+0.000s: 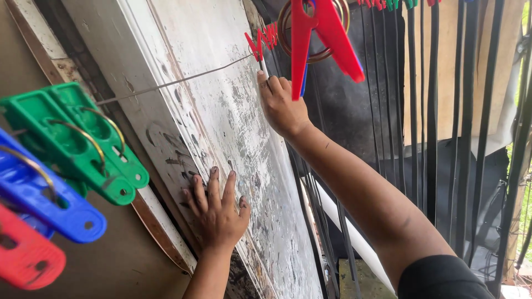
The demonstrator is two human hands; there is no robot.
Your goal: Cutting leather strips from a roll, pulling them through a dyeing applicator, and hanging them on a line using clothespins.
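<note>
Strip (265,69), thin and white, hanging from the wire (166,84) below red pegs (260,43), is pinched by the right hand (281,108), fingers closed on it. The left hand (217,207) is pressed flat, fingers spread, holding nothing, against the board (221,99). Pegging appears under way; steady wire tension seems called for.

A: Entry, board (221,111): where does it stand?

B: Centre of view, leaning. Left hand (219,213) flat on it at 6 o'clock. Wire (172,83) crosses in front of it, from 9 toward 1 o'clock.

A: Right hand (281,108)?

B: At the board's edge, 12 o'clock, just below a row of pegs (263,40) on the wire.

A: Other pegs?

B: Cluster (61,177) near the camera at 9 o'clock; one large peg (321,33) at 12. Hanging strips (432,111) at 3 o'clock, behind the right arm.
</note>
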